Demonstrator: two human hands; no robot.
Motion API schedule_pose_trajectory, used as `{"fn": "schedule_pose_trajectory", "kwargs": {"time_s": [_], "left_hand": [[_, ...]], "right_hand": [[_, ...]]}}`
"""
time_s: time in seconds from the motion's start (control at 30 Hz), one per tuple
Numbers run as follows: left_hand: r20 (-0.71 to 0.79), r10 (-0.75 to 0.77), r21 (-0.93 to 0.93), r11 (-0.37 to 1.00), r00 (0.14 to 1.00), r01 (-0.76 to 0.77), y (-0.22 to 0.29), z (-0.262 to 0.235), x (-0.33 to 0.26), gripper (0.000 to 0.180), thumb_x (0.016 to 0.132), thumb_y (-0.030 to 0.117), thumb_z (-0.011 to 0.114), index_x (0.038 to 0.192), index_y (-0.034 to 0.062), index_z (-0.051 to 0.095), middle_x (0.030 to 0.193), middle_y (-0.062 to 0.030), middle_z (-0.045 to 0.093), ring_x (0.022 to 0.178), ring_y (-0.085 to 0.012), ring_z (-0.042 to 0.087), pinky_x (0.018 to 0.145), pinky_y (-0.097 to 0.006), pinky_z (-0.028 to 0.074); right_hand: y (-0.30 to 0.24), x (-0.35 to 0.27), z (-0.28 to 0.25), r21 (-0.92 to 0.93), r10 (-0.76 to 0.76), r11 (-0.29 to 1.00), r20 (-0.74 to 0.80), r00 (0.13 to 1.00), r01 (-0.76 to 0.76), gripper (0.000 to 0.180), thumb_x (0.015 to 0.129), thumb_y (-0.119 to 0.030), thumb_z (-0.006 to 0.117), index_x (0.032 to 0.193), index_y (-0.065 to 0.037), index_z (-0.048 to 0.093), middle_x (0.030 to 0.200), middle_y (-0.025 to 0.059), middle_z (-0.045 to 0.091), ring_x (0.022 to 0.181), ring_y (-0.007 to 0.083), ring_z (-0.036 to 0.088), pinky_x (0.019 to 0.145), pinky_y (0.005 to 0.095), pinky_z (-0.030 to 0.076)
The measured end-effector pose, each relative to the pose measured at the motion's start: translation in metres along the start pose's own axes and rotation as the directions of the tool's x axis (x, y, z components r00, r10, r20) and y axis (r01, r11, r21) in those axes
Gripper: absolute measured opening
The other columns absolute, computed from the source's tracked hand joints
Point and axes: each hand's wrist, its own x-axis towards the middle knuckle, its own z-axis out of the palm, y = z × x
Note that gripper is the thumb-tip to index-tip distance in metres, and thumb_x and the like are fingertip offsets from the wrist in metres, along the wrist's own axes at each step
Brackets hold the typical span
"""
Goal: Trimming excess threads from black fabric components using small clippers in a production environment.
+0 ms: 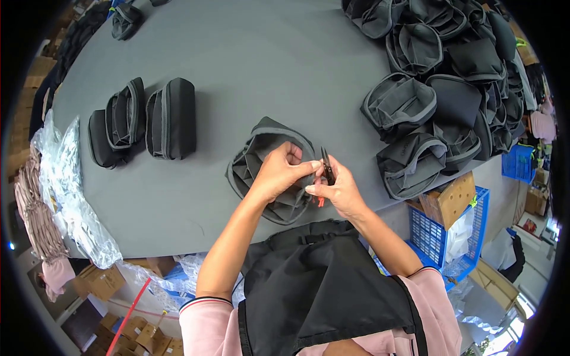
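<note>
A dark grey fabric pouch [261, 148] lies open on the grey table [249, 65] in front of me. My left hand [279, 172] rests on it and pinches its edge near the rim. My right hand [335, 187] holds small black thread snips [326, 166] with a red-orange part showing below the palm, their tips right against the pinched spot. Both hands touch each other over the pouch's right side.
A large heap of the same grey pouches [451, 77] fills the right of the table. Several finished folded pouches [148, 118] stand at the left, another [126, 21] far back. Clear plastic bags [71, 196] hang off the left edge. A blue crate [451, 231] with cardboard stands lower right.
</note>
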Motion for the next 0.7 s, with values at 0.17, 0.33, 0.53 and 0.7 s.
{"fn": "schedule_pose_trajectory", "kwargs": {"time_s": [0.17,0.33,0.53,0.7], "left_hand": [[-0.185,0.007,0.265,0.963,0.983,0.043,-0.005,0.007,0.003,0.044,0.067,0.029,0.073,0.082,-0.006,0.053,0.073,-0.0064,0.055,0.067,-0.0131,0.051,0.06,-0.03,0.043],[-0.11,-0.017,0.111,0.993,0.994,0.029,-0.014,0.002,0.01,0.039,0.069,0.024,0.073,0.082,-0.0046,0.052,0.071,-0.0037,0.05,0.067,-0.0112,0.045,0.062,-0.028,0.041],[-0.1,0.003,-0.008,1.0,0.995,-0.004,-0.022,0.004,0.011,0.038,0.069,0.023,0.073,0.085,-0.004,0.052,0.074,-0.0033,0.049,0.068,-0.0103,0.044,0.061,-0.026,0.04],[-0.075,-0.043,0.017,0.999,0.996,0.044,-0.017,0.003,0.009,0.039,0.069,0.025,0.074,0.086,-0.0036,0.053,0.074,-0.0031,0.049,0.067,-0.0097,0.044,0.06,-0.026,0.04]], "right_hand": [[-0.007,-0.015,0.008,-0.128,-0.032,0.992,-0.155,0.987,0.012,0.03,0.077,-0.005,0.066,0.102,-0.004,0.049,0.088,0.0055,0.058,0.067,0.0086,0.053,0.053,0.0226,0.045],[-0.024,-0.042,0.001,-0.753,-0.418,0.634,-0.142,0.897,0.175,0.025,0.078,-0.007,0.064,0.101,-0.005,0.054,0.086,0.0071,0.059,0.066,0.016,0.059,0.058,0.0291,0.047],[-0.029,-0.031,-0.006,-0.886,-0.476,0.359,0.096,0.874,0.293,0.023,0.073,-0.012,0.067,0.094,-0.007,0.059,0.08,0.0051,0.055,0.062,0.024,0.056,0.056,0.0325,0.044],[-0.03,-0.026,-0.007,-0.901,-0.497,0.249,0.195,0.845,0.355,0.022,0.072,-0.011,0.067,0.093,-0.009,0.06,0.079,0.0032,0.056,0.06,0.0228,0.055,0.055,0.0324,0.043]]}}
